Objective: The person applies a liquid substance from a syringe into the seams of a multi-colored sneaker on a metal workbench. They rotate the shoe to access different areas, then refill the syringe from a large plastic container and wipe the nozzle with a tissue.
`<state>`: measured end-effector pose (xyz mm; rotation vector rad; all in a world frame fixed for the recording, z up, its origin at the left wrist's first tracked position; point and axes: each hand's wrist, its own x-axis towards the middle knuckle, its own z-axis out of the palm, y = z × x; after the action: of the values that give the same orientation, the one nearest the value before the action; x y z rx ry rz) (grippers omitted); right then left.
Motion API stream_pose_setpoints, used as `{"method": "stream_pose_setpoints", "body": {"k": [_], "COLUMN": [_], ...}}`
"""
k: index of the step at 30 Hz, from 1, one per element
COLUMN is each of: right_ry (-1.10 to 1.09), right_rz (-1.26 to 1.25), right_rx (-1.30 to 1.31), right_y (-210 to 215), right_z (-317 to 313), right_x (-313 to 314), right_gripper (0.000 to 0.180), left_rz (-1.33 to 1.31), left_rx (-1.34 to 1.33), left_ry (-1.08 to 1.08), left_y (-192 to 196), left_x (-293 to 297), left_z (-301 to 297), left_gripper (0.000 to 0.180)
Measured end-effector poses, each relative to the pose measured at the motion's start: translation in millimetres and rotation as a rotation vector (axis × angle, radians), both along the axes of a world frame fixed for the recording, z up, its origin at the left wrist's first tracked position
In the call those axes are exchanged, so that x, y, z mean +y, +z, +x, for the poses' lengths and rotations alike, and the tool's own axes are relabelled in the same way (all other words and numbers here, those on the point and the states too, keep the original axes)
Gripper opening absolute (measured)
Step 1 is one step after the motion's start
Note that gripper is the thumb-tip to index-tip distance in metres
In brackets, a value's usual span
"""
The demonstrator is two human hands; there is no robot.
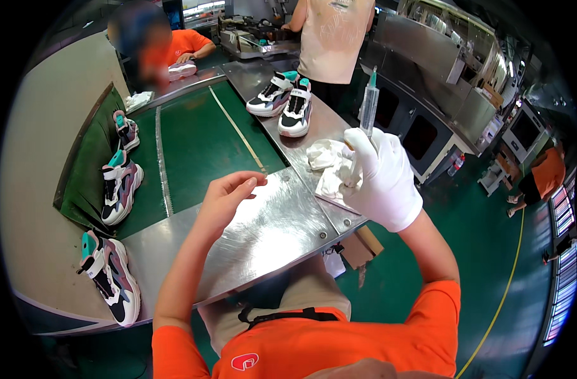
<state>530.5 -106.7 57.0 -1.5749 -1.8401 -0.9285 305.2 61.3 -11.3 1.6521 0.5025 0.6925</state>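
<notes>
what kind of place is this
Most likely a shoe factory line: matching sneakers ride a green conveyor belt beside a steel workbench, and the gloved right hand holds a syringe, with industrial machines behind.

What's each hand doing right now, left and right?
Left hand: bare, open, empty, over the steel table.
Right hand: gloved, closed on a syringe.

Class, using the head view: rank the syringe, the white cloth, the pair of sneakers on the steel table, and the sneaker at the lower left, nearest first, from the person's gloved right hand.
1. Syringe: held upright in the right hand.
2. White cloth: beside the hand, to its left.
3. Pair of sneakers: farther up the steel table.
4. Lower-left sneaker: far left edge.
</notes>
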Motion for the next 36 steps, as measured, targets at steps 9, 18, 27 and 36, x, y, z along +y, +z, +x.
{"method": "stream_pose_setpoints", "body": {"k": [9, 18, 27, 36], "right_ry": [0.273, 0.212, 0.092, 0.049], "right_rz": [-0.706, -0.777, -0.513, -0.435], "right_rx": [1.518, 1.211, 0.397, 0.007], "right_y": [-126.4, -122.4, -106.3, -62.2], "right_z": [12.3, 26.1, 31.8, 9.9], "right_x": [-40.6, -73.4, -25.8, -8.3], "right_gripper": [0.095, 0.087, 0.061, 0.054], "left_rz": [0.937, 1.078, -0.217, 0.274], "left_rx": [0.249, 0.519, -0.123, -0.036], "left_ry": [-0.126, -0.207, -0.217, -0.194], "left_y": [-52.0, -100.7, -6.5, 50.5], "left_x": [50.3, 116.6, 70.0, 18.6], "left_z": [149.1, 263.7, 175.8, 115.8], "left_gripper": [0.035, 0.033, 0.039, 0.015]}}
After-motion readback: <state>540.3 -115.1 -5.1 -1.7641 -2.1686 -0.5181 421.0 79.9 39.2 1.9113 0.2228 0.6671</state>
